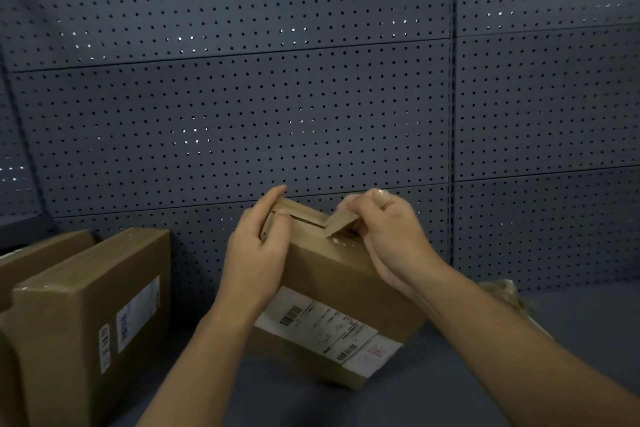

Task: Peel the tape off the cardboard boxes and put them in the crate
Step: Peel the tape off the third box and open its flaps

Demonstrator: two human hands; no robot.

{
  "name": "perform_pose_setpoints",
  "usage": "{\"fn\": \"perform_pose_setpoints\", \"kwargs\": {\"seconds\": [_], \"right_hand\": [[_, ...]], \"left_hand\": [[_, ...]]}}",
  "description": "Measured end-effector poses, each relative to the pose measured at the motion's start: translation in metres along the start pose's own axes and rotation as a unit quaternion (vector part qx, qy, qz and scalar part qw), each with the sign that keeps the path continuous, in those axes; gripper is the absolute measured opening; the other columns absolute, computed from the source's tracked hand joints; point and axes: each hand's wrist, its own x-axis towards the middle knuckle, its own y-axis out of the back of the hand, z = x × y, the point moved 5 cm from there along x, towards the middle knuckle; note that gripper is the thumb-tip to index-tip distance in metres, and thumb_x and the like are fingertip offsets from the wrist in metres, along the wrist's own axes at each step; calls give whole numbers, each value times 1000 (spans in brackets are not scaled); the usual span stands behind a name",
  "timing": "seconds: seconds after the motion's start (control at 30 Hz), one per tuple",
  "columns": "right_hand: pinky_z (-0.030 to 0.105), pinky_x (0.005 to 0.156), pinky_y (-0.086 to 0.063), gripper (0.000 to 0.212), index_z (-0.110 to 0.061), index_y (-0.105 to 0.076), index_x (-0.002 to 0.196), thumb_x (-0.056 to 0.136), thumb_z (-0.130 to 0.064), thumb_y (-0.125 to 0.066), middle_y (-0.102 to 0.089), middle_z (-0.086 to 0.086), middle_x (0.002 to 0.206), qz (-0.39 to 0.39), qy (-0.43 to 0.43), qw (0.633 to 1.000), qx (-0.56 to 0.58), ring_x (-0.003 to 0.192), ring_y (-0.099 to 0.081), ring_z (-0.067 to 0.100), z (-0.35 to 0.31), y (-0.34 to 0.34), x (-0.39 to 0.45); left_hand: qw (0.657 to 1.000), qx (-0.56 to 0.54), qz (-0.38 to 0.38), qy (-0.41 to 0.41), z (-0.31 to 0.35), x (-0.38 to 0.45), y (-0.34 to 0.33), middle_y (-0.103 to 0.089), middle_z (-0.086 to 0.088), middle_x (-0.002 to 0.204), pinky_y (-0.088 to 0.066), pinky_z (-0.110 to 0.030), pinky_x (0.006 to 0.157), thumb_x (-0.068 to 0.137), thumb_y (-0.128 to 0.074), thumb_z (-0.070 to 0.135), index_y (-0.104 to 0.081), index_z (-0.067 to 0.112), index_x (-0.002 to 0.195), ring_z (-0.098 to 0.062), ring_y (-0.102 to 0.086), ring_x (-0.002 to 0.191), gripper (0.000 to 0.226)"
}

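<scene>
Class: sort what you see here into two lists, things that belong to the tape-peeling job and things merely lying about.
Belongs to the job:
- tilted cardboard box gripped by the left hand
- brown tape strip pinched by the right hand
- upright boxes waiting at left

Just lying about:
- pegboard wall
- crumpled wad at right, possibly removed tape

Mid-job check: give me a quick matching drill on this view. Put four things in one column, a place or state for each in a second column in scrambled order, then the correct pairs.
Things:
1. left hand
2. right hand
3. box with the big white label
4. crumpled tape

Places or states:
A. lies on the surface at the right, behind the right forearm
B. pinches the strip of tape lifted off the box top
C. tilted, held between both hands
D. grips the box's far left corner

Pairs: 1-D, 2-B, 3-C, 4-A
</scene>
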Motion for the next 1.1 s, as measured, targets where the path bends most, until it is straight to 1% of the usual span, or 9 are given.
{"fn": "perform_pose_setpoints", "kwargs": {"seconds": [0.07,0.13,0.3,0.5,0.67,0.77,0.87,0.97,1.1], "right_hand": [[35,101,-55,23,2,-69,92,105,-5,-52,-75,17,106,4,-14,997,74,109,-71,23,1,0,-3],[40,103,-55,21,0,-60,91,107,-7,-49,-75,18,95,-8,-14,994,105,108,-73,28,0,-5,-5],[33,66,-47,34,-17,-38,77,109,-19,-49,-35,0,60,43,4,990,136,57,-49,17,-5,12,-2],[26,56,-33,37,-20,-38,77,102,-30,-63,-33,-2,66,8,-29,993,112,56,-31,13,5,30,1],[26,57,-32,34,-15,-39,95,94,0,-69,-39,-4,70,-31,-6,999,41,57,-34,10,14,8,4],[18,57,-41,26,-10,-48,108,95,7,-64,-41,-8,58,-58,10,998,-27,53,-39,7,19,-7,2],[19,57,-41,14,-6,-57,100,96,7,-62,-41,-5,58,-77,39,989,-117,53,-38,8,19,-4,-3],[17,62,-42,8,-11,-64,97,96,-4,-67,-51,-3,74,-119,99,950,-272,62,-44,5,5,-3,-4],[18,77,-46,9,-21,-68,99,96,-29,-70,-60,-6,98,-232,191,826,-476,86,-59,4,-6,-20,0]], "left_hand": [[1000,0,4,-6,-4,-2,6,-55,25,140,-36,-16,98,109,-47,35,-53,46,146,12,-47,127,39],[1000,6,-6,-19,-6,-1,7,-55,26,138,-37,-19,100,107,-46,39,-53,46,147,10,-48,128,40],[999,25,-36,12,-27,8,21,-47,35,138,-32,-23,105,97,-40,52,-44,58,148,15,-38,135,51],[993,111,-37,31,-42,-7,25,-51,26,135,-41,-29,100,105,-37,47,-57,47,138,7,-48,123,39],[905,413,-99,-38,-5,-1,-4,-39,10,161,-34,-46,119,106,-40,41,-57,36,143,-17,-43,143,41],[874,444,-196,-35,-4,0,-43,-53,4,151,-20,-48,126,110,-22,44,-50,32,148,-17,-46,140,50],[861,473,-178,-56,-14,1,-46,-60,5,138,-33,-43,116,111,-14,45,-50,31,145,-18,-54,127,52],[872,449,-178,-82,-15,-3,-43,-60,9,128,-35,-39,108,111,-15,43,-52,32,138,-15,-53,117,47],[898,386,-198,-76,-15,-7,-37,-60,12,123,-33,-38,108,109,-10,47,-52,34,131,-13,-52,114,48]]}}
